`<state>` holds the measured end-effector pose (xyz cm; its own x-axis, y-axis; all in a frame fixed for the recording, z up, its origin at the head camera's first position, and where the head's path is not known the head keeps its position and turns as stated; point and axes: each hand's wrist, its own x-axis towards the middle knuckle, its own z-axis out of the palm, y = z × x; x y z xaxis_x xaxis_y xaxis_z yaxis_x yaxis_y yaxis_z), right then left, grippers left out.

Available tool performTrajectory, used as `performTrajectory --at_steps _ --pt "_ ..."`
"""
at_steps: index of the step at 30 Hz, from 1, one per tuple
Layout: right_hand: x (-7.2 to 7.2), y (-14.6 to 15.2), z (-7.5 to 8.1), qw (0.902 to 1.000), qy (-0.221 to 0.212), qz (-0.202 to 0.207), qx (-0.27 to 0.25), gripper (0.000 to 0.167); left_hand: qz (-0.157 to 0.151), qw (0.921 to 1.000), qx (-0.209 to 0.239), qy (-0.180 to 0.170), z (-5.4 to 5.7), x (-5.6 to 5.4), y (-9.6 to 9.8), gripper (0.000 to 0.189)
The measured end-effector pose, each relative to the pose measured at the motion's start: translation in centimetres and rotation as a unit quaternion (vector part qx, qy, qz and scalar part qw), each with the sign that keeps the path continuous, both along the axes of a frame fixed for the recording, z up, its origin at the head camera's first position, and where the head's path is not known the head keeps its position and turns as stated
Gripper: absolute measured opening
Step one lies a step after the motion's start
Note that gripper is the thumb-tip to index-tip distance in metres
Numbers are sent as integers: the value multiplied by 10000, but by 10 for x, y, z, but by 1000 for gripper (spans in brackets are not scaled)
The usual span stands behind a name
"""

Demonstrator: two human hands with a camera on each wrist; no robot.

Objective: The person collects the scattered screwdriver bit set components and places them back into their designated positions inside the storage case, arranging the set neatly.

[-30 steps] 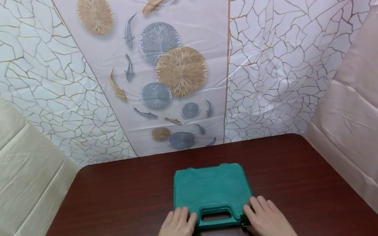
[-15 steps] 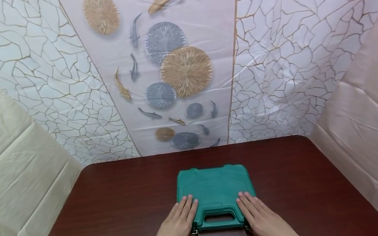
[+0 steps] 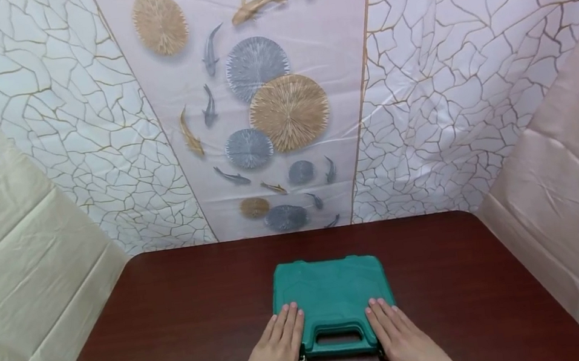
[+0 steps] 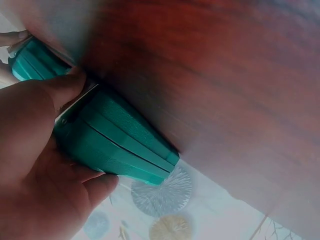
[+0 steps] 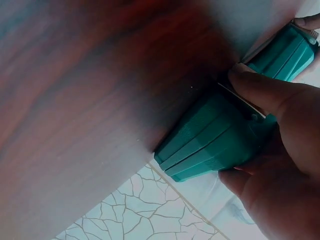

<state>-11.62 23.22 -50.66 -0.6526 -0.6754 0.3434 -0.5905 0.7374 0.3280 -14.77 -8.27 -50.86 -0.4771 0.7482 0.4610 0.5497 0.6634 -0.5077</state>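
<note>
A green plastic carrying case lies flat on the table with its lid down and its handle toward me. My left hand grips its near left corner, fingers extended over the lid. On the near right corner my right hand grips in the same way. In the left wrist view the thumb presses at a metal latch on the case's front edge. The right wrist view has the other thumb at the second latch. Thumbs and palms largely hide both latches.
The dark red-brown wooden table extends around the case on all sides. Behind it hangs a patterned cloth with fish and round motifs. Plain beige cloths drape along the left and right sides.
Both hands' fingers have slid forward onto the lid and straightened from their earlier bent pose at the corners. The latches show less than before. The head view has shifted slightly.
</note>
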Motion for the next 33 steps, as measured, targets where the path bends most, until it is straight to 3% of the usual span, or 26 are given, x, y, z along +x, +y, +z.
performTrajectory --at_steps 5,15,18,23,30,33 --pt "-1 3 -1 10000 24 -46 -54 86 25 9998 -23 212 0 0 0 46" --pt "0 0 -1 10000 6 -32 -25 74 28 9998 -13 182 -3 -1 0 47" --pt "0 2 0 9998 -172 -42 -136 82 33 10000 -73 56 -3 0 -1 49" --pt "-1 7 1 9990 -300 -38 -342 111 13 9994 -205 -270 -2 0 -3 56" --pt "-4 11 -5 9985 38 237 -482 112 -12 9977 -219 -643 1 -1 -6 80" --pt "-5 13 -6 9983 80 287 -509 115 -23 9974 -178 -701 2 -2 -5 79"
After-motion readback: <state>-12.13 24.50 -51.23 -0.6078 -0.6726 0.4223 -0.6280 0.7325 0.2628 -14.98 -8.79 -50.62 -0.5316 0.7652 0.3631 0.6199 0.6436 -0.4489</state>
